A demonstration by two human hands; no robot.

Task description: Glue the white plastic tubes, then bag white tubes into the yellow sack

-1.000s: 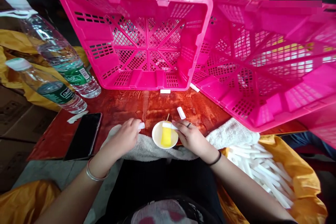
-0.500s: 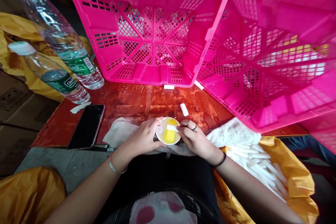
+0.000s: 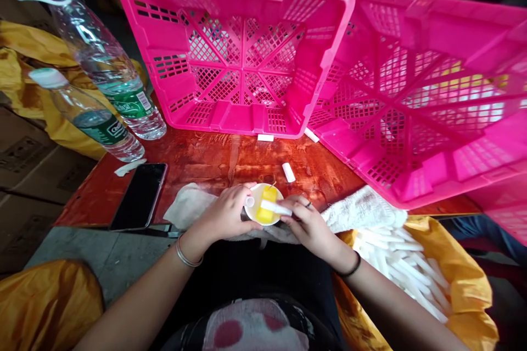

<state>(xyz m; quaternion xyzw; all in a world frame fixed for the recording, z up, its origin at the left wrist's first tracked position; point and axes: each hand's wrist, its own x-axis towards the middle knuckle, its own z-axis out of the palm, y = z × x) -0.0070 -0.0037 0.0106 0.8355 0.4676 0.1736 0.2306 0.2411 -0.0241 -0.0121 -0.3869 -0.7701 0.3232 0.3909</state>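
A small white bowl [image 3: 257,216] of yellow liquid with a thin stick in it sits at the table's near edge on a white towel [image 3: 362,211]. My left hand [image 3: 224,216] pinches a short white tube piece [image 3: 249,201] beside the bowl's left rim. My right hand [image 3: 308,222] holds a longer white tube [image 3: 275,207] whose left end lies over the yellow liquid. The two tubes are close together but apart.
Two pink crates [image 3: 242,49] [image 3: 428,93] stand tilted on the red table [image 3: 197,159]. Two water bottles [image 3: 102,66] [image 3: 88,118] and a black phone [image 3: 140,194] lie left. Loose white pieces [image 3: 289,172] [image 3: 265,137] rest on the table. A yellow bag of white tubes [image 3: 405,269] sits right.
My left hand moved right to the bowl's rim with its small piece. My right hand shifted the longer tube slightly lower across the bowl. The camera tilted a little.
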